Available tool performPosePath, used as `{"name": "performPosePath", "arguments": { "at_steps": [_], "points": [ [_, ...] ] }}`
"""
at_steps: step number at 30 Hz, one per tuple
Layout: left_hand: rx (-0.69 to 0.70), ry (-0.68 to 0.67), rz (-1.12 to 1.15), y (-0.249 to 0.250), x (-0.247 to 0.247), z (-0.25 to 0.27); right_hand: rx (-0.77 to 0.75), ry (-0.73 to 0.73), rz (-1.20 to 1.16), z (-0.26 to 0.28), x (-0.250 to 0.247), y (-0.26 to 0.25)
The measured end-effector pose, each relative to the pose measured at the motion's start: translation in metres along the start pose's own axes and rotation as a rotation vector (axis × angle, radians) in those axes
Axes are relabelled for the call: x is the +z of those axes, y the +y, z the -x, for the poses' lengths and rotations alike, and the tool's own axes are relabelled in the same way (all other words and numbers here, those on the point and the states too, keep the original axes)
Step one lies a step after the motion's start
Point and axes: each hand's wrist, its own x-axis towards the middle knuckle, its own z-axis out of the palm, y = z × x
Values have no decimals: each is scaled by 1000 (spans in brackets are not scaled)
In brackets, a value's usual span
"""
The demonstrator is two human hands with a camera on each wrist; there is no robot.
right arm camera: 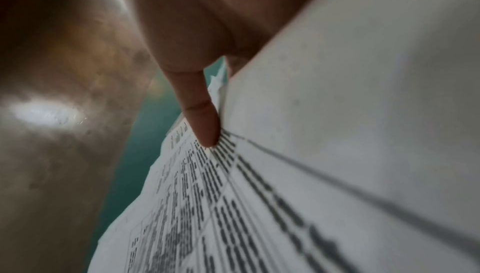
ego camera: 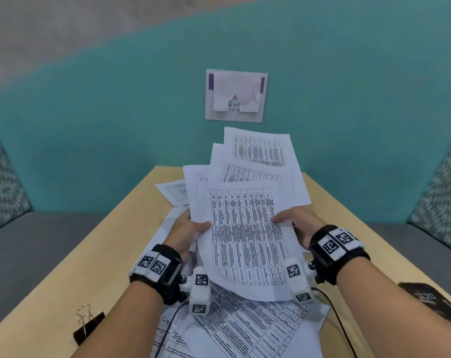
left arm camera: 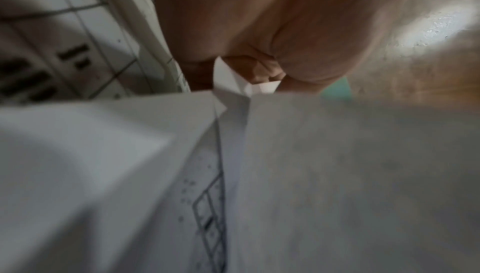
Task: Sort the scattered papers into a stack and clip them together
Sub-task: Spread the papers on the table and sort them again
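Both my hands hold up a fanned bundle of printed sheets (ego camera: 245, 223) above the wooden table (ego camera: 95, 267). My left hand (ego camera: 187, 229) grips the bundle's left edge, thumb on top. My right hand (ego camera: 294, 219) pinches the right edge, thumb on the front sheet. In the left wrist view the sheets (left arm camera: 337, 174) fill the lower frame under my palm (left arm camera: 259, 31). In the right wrist view a finger (right arm camera: 202, 117) lies along the printed pages (right arm camera: 233, 205). More sheets (ego camera: 250, 329) lie loose on the table beneath. A black binder clip (ego camera: 87, 325) rests at the near left.
A teal partition (ego camera: 116, 125) rises behind the table, with a paper notice (ego camera: 234, 95) pinned to it. One sheet (ego camera: 175, 192) lies at the far left of the pile. A dark object (ego camera: 431, 301) sits at the table's right edge. Cables (ego camera: 335, 316) trail from both wrist cameras.
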Motion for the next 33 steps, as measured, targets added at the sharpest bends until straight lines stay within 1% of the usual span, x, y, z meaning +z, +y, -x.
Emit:
{"name": "performPosePath", "arguments": {
  "at_steps": [3,5,10,13,15,17,19,21,23,28,33],
  "points": [
    [40,3,-45,8,4,5,-112,-33,-76,13,1,-9],
    [119,30,-78,21,10,11,-220,-12,-119,21,1,-18],
    [375,131,-136,64,30,23,-560,144,-176,28,7,-40],
    [493,149,-138,87,46,22,-686,251,-259,30,10,-52],
    [544,144,-111,96,57,19,-695,276,-304,27,11,-59],
    [559,153,-78,99,66,12,-672,269,-319,22,12,-66],
    [544,189,-57,95,70,3,-620,231,-333,18,13,-69],
    [507,216,-60,88,71,-6,-587,210,-294,11,14,-65],
    [479,236,-82,82,70,-15,-594,200,-276,5,17,-61],
    [448,240,-102,81,66,-27,-569,104,-352,-14,22,-54],
    [474,245,-87,86,65,-32,-590,125,-413,-25,23,-56]
  ]
}}
